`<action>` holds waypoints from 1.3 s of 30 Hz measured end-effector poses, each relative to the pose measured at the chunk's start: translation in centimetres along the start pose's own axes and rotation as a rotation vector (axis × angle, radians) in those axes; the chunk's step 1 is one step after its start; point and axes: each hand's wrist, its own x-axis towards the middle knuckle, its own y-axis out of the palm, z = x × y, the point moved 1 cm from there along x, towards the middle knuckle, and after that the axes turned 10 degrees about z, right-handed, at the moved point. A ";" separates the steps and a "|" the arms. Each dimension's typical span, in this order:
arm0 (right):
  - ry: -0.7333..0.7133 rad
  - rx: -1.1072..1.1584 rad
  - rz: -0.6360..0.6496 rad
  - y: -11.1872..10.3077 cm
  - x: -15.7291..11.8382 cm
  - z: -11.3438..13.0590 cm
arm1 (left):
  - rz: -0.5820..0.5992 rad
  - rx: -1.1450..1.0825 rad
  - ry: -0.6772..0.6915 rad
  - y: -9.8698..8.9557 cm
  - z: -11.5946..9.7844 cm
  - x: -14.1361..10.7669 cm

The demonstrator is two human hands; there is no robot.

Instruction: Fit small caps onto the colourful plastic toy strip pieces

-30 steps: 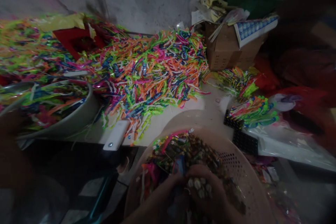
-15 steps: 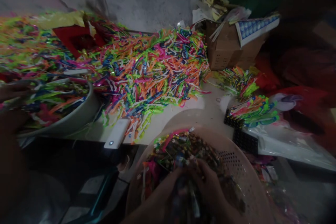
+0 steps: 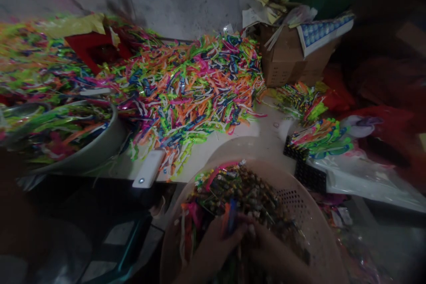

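Observation:
Over a pink perforated basket (image 3: pixel 316 222), my two hands meet close together. My left hand (image 3: pixel 218 239) is closed around a few thin blue and orange plastic strips (image 3: pixel 230 217), whose ends stick up past the fingers. The fingers of my right hand (image 3: pixel 262 242) are pinched together against the left fingertips; what lies between them is too dark to make out. Beneath both hands the basket holds many small dark pieces (image 3: pixel 256 191) with pale and yellow tips. A pink strip (image 3: pixel 221 173) lies over them at the far rim.
Heaped colourful plastic strips (image 3: pixel 199 93) cover the table behind. A tub of strips (image 3: pixel 116 133) stands left, a white phone-like device (image 3: pixel 148 168) at the table edge. On the right are a cardboard box (image 3: pixel 286 62), black trays (image 3: pixel 309 177) and bundled strips (image 3: pixel 326 137).
My hands have drawn closer together, and the blue and orange strips now show in the left one. Another person's hand at the left tub has moved out of view.

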 end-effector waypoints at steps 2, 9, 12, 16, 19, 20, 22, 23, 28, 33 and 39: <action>-0.028 -0.006 -0.013 0.7 -0.3 -0.6 | 0.105 0.153 0.019 0.4 -0.7 -0.6; -0.028 -0.126 -0.254 -1.3 0.0 -2.5 | 0.098 0.082 0.062 -0.4 -3.0 -1.4; 0.083 -0.250 -0.461 -4.5 0.2 -2.5 | -0.021 -0.017 -0.013 -1.7 -2.9 -1.1; 0.148 -0.481 -0.597 -7.2 -0.5 -2.5 | -0.191 -0.085 0.073 -2.8 -2.1 -1.1; 0.130 -0.541 -0.563 -7.5 -0.8 -3.3 | -0.240 -0.113 0.087 -3.0 -1.5 -1.3; 0.138 -0.541 -0.546 -7.5 -0.6 -3.7 | -0.248 -0.121 0.088 -3.0 -1.4 -1.4; 0.169 -0.539 -0.504 -7.4 0.3 -4.6 | -0.247 -0.160 0.087 -3.0 -1.5 -1.5; 0.181 -0.539 -0.479 -7.5 1.0 -5.0 | -0.242 -0.193 0.087 -3.1 -1.6 -1.6; 0.243 -0.571 -0.388 -8.2 3.1 -5.2 | -0.247 -0.302 0.094 -3.1 -2.3 -1.8; 0.299 -0.766 -0.510 -9.2 2.3 -2.7 | -0.314 -0.197 0.105 -3.0 -1.3 -2.0; 0.294 -0.580 -0.560 -9.0 2.5 -2.0 | -0.291 -0.235 0.062 -2.7 -1.5 -2.3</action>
